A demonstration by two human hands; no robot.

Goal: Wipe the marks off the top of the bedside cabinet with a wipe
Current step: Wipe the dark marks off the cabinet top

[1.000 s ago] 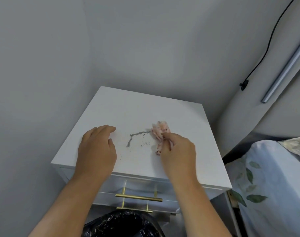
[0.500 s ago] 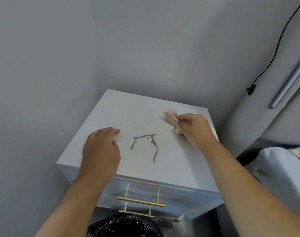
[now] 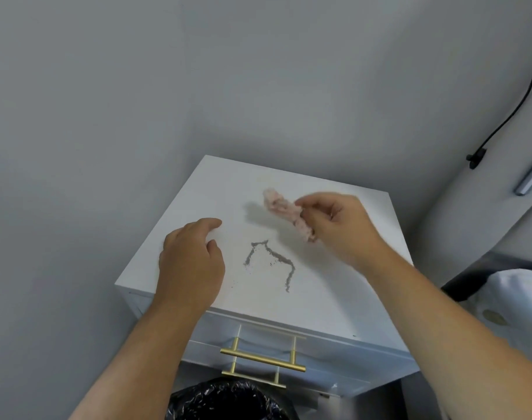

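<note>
A white bedside cabinet (image 3: 334,301) fills the middle of the head view. Grey crumbly marks (image 3: 272,262) run in a bent line across the centre of its top. My left hand (image 3: 192,262) lies flat on the top, left of the marks, fingers spread and holding nothing. My right hand (image 3: 340,228) is lifted above the back right of the top, pinching a crumpled pinkish wipe (image 3: 286,212). The wipe hangs clear of the surface and casts a shadow behind the marks.
A drawer with a gold handle (image 3: 263,357) faces me below the top. A bin with a black bag (image 3: 225,401) stands under it. Grey walls close in on the left and back. A bed with white bedding (image 3: 507,301) lies to the right, and a black cable (image 3: 507,116) runs down the wall.
My right hand has moved from the back right edge towards the centre and lifted the wipe off the surface. The left hand has stayed flat on the cabinet top.
</note>
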